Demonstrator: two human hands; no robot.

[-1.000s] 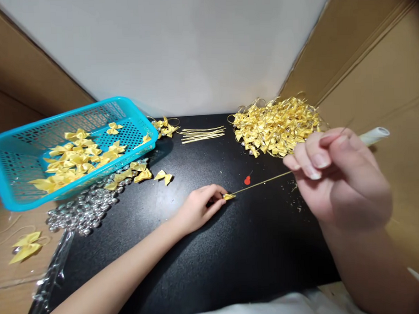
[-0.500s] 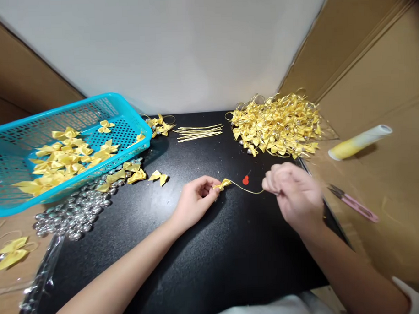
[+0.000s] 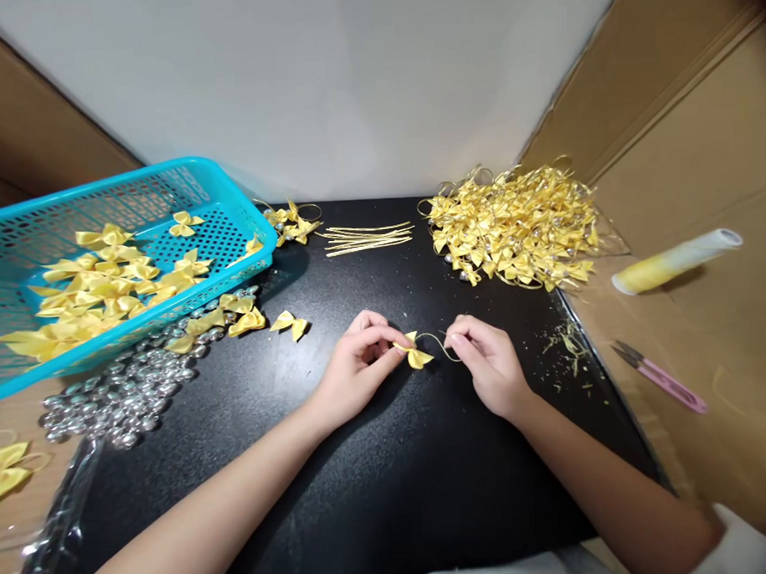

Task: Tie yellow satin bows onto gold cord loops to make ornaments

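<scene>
The left hand pinches a yellow ribbon bow; the right hand, near it, grasps its curving gold cord. A turquoise basket stands left.

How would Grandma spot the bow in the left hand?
Look at the black tabletop. Near its middle, the left hand pinches one yellow bow. Unlike the bows in the blue basket, it has a thin cord curving toward the right hand.
</scene>
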